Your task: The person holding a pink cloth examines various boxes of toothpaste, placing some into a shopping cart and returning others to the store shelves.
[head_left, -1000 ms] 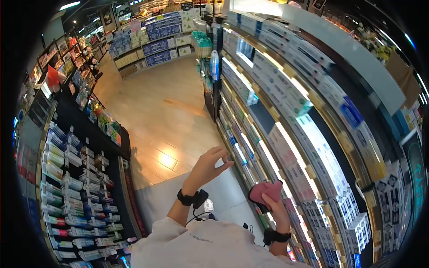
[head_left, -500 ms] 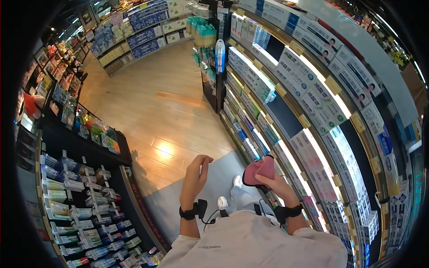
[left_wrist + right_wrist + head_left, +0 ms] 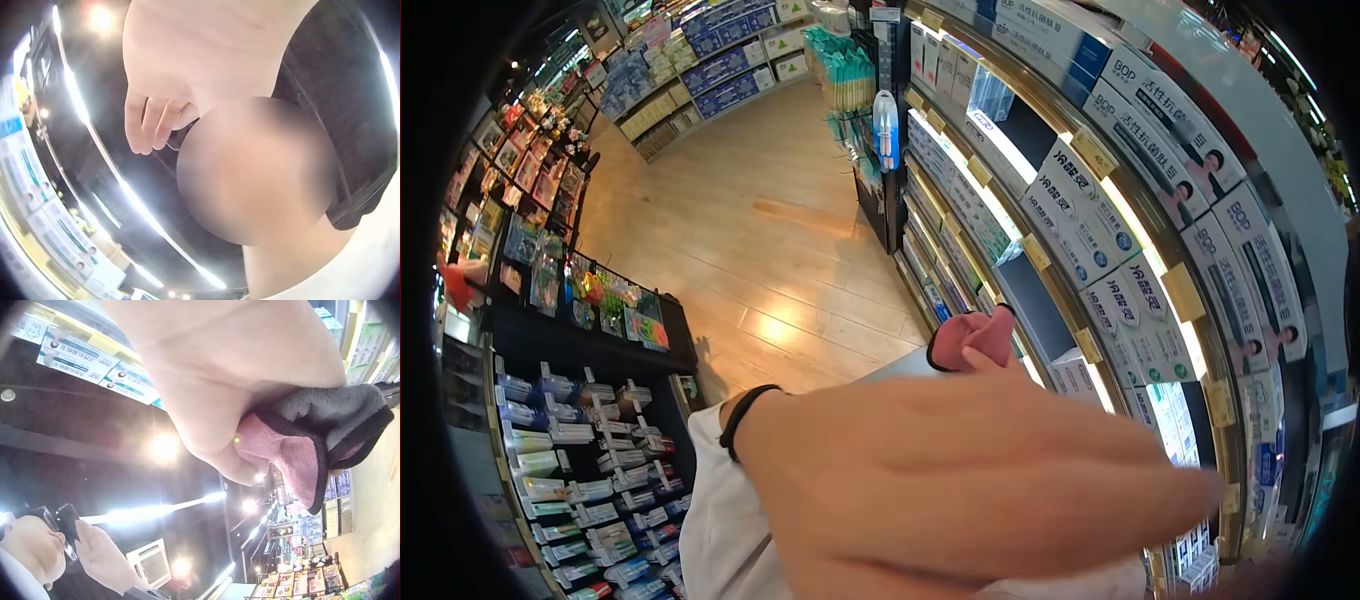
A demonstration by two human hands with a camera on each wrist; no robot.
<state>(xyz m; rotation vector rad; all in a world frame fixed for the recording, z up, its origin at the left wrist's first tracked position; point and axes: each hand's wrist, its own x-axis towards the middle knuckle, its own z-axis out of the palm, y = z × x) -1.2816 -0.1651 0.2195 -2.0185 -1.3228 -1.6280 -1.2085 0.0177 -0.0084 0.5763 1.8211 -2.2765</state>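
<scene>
Head view showed the left hand (image 3: 985, 475) foremost, fingers loosely straight and seemingly gripping nothing, then the right hand (image 3: 234, 375), fingers grasping the cloth (image 3: 955, 341) near the shelf (image 3: 1036, 303), apparently a holding step whose next move called for a steady grip.

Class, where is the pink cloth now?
In the head view, the pink cloth is right of centre, gripped by the right hand, just above the left hand in the image, shelves to its right.
</scene>
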